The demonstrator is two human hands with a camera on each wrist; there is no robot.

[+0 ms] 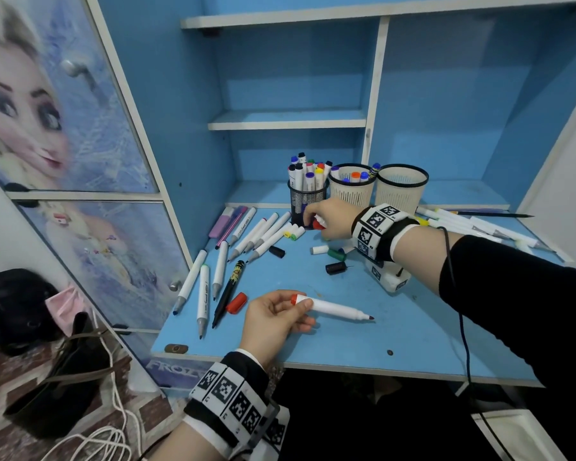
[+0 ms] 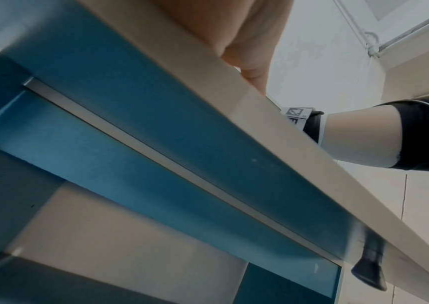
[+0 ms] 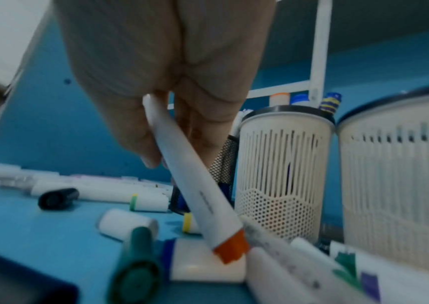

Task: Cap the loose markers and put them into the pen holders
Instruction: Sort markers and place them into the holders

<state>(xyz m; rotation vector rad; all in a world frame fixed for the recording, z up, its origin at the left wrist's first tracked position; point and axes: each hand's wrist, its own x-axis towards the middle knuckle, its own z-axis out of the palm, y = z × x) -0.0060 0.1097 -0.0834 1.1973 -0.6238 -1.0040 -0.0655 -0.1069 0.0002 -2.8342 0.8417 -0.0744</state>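
Observation:
My left hand (image 1: pixel 305 312) hovers over the front of the blue desk (image 1: pixel 379 334), pinching a white marker (image 1: pixel 340 309) by its red end. The bare tip points right. In the left wrist view only the palm of that hand (image 2: pixel 249 51) shows above the desk edge. My right hand (image 1: pixel 313 221) reaches to the foot of the black mesh holder (image 1: pixel 308 201) and grips a white cap with an orange-red end (image 3: pixel 208 205). Beside the mesh holder stand a white slotted holder (image 1: pixel 351 191) with a few markers and a second one (image 1: pixel 401 188) that looks empty.
Several uncapped markers (image 1: pixel 253 234) lie at the left of the desk, with a black marker (image 1: pixel 228 291) and a red cap (image 1: pixel 236 302). Black (image 1: pixel 336 267), green (image 1: pixel 336 254) and white caps (image 1: pixel 319 250) are scattered mid-desk. More markers (image 1: pixel 479 227) lie at the right.

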